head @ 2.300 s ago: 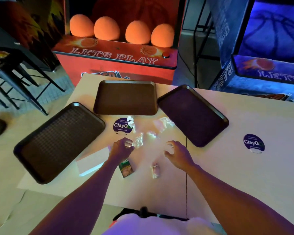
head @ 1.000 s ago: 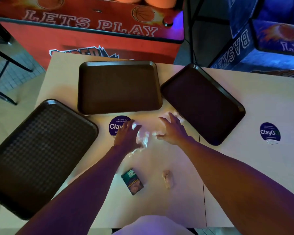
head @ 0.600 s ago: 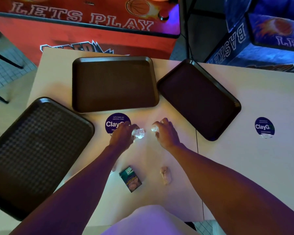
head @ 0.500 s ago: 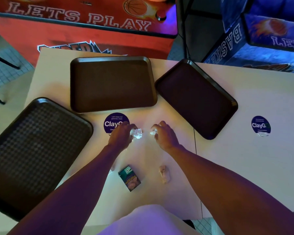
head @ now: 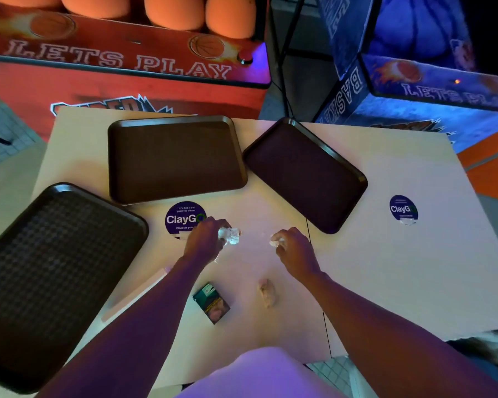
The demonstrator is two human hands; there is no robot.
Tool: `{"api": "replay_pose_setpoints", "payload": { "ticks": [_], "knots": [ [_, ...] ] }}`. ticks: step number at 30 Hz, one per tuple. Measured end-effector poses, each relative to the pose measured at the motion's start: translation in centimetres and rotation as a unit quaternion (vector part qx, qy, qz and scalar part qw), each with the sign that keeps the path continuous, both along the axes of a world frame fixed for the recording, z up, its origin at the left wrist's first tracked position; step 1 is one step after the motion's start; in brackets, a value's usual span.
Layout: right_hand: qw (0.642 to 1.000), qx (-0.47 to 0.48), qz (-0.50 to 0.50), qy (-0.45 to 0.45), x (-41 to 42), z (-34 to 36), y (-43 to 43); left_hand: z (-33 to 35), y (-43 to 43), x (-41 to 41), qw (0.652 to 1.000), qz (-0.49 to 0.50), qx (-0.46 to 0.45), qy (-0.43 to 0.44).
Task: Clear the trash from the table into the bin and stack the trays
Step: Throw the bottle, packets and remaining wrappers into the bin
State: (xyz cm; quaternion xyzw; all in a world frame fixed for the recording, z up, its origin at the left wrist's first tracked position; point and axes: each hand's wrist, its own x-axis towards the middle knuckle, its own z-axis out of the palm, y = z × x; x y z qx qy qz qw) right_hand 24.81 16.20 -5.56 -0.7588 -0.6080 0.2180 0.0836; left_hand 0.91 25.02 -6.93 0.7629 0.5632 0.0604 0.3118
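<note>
Head view: both hands (head: 206,239) (head: 292,249) apart, each gripping a crumpled wrapper (head: 230,235) (head: 275,242).

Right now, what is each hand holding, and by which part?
Left hand grips a crumpled wrapper by one side, the rest poking out. Right hand pinches a smaller scrap at its fingertips.

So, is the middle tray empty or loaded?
Empty. The middle tray shows only bare brown surface; the cigarette pack lies on the table, outside it.
</note>
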Motion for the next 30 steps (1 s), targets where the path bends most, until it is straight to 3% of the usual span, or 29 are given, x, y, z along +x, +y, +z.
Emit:
{"api": "replay_pose_setpoints", "payload": {
  "ticks": [17,30],
  "knots": [
    [0.985,0.031,-0.166,0.015,7.6,3.8,-10.5,3.5,-4.9,11.3,0.992,-0.124,0.022,-0.014],
    [0.935,0.019,-0.347,0.065,21.2,3.6,-29.7,5.4,-18.6,28.0,0.954,-0.299,0.023,0.016]
  ]
}}
